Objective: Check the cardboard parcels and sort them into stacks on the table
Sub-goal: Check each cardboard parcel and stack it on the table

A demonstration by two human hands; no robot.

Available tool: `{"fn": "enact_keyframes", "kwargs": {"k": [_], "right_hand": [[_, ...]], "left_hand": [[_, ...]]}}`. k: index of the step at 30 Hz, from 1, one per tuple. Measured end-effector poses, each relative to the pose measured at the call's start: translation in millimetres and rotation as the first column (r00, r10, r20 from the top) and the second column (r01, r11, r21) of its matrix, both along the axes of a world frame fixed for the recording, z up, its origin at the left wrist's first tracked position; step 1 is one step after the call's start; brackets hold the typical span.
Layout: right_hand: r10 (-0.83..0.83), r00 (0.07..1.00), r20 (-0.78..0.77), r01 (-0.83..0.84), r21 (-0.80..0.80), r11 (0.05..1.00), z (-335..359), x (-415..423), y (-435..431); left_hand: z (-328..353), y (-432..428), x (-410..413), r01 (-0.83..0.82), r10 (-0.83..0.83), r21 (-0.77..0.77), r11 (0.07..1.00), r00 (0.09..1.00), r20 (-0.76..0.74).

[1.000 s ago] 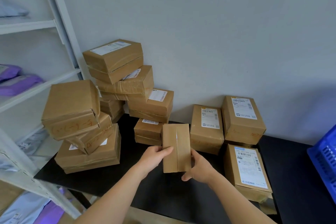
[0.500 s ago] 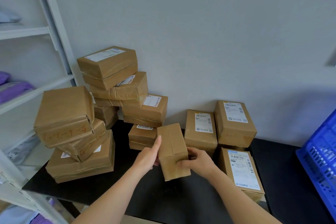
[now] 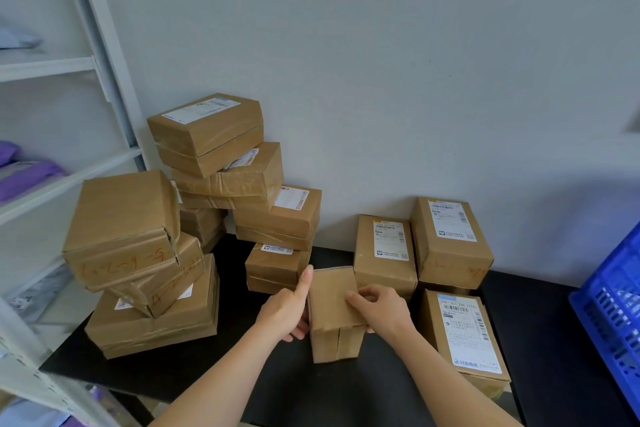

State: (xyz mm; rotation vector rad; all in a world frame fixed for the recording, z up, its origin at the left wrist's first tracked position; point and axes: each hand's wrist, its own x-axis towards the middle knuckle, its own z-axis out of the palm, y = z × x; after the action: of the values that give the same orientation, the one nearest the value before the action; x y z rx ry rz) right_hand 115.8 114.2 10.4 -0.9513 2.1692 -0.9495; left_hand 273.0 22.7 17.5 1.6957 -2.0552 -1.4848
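Black table (image 3: 242,378): leaning parcel stacks (image 3: 221,180) at 9–11 o'clock, three labelled parcels (image 3: 384,253) at 3 o'clock. Blue crate (image 3: 616,315) at 4 o'clock, cut off. Held parcel (image 3: 332,291), centre, tipped forward since one second ago: plain face up, taped end toward viewer; likely label hunt continues. Left hand (image 3: 284,314) grips its left side, right hand (image 3: 381,308) curls over top. Underside hidden; touching table unclear.

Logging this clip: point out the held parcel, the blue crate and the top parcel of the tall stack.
held parcel (image 3: 329,291), head view, plain upper face.
blue crate (image 3: 609,322), head view, slatted side wall.
top parcel (image 3: 214,149), head view, taped front side.
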Motion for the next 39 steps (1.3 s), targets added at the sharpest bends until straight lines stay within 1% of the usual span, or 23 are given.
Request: {"fn": "enact_keyframes", "kwargs": {"k": [3, 6, 8, 11, 13, 15, 18, 19, 22, 26, 31, 39], "right_hand": [[0.030, 0.999, -0.044, -0.028, 0.053, 0.998, -2, 0, -8], [0.036, 0.999, -0.027, -0.033, 0.085, 0.996, -2, 0, -16], [0.041, 0.999, -0.009, -0.040, 0.101, 0.994, -4, 1, -19], [0.050, 0.998, 0.032, -0.054, 0.108, 0.993, -8, 5, -21], [0.039, 0.998, 0.055, -0.045, 0.115, 0.992, -9, 5, -22], [0.030, 0.997, 0.069, -0.038, 0.115, 0.993, -11, 4, -23], [0.018, 0.994, 0.106, -0.030, 0.115, 0.993, -13, 5, -22], [0.018, 0.993, 0.119, -0.032, 0.119, 0.992, -14, 5, -22], [0.016, 0.984, 0.178, -0.038, 0.125, 0.991, -17, 7, -22], [0.010, 0.951, 0.310, -0.060, 0.152, 0.987, -17, 4, -25], [0.001, 0.951, 0.310, -0.054, 0.163, 0.985, -18, 6, -28], [0.009, 0.937, 0.350, -0.081, 0.192, 0.978, -14, 1, -31]], "left_hand": [[-2, -1, -4, 0.085, -0.084, -0.015, 0.996, 0.994, 0.068], [-5, -5, -7, 0.076, -0.067, -0.090, 0.993, 0.992, 0.105], [-9, -8, -8, 0.032, -0.027, -0.100, 0.994, 0.998, 0.050], [-15, -14, -12, -0.015, 0.010, -0.040, 0.999, 0.994, -0.107], [-18, -18, -15, -0.031, 0.022, -0.048, 0.998, 0.986, -0.167], [-22, -21, -16, -0.025, 0.003, -0.125, 0.992, 0.985, -0.171], [-27, -20, -17, -0.028, -0.023, -0.293, 0.956, 0.985, -0.169], [-28, -20, -18, -0.035, -0.025, -0.310, 0.950, 0.982, -0.188], [-30, -21, -20, -0.053, -0.011, -0.228, 0.972, 0.962, -0.272], [-30, -25, -22, -0.083, 0.025, -0.160, 0.984, 0.940, -0.339], [-30, -27, -24, -0.107, 0.053, -0.126, 0.986, 0.925, -0.377], [-24, -29, -20, -0.100, 0.060, -0.105, 0.989, 0.940, -0.335]]}}
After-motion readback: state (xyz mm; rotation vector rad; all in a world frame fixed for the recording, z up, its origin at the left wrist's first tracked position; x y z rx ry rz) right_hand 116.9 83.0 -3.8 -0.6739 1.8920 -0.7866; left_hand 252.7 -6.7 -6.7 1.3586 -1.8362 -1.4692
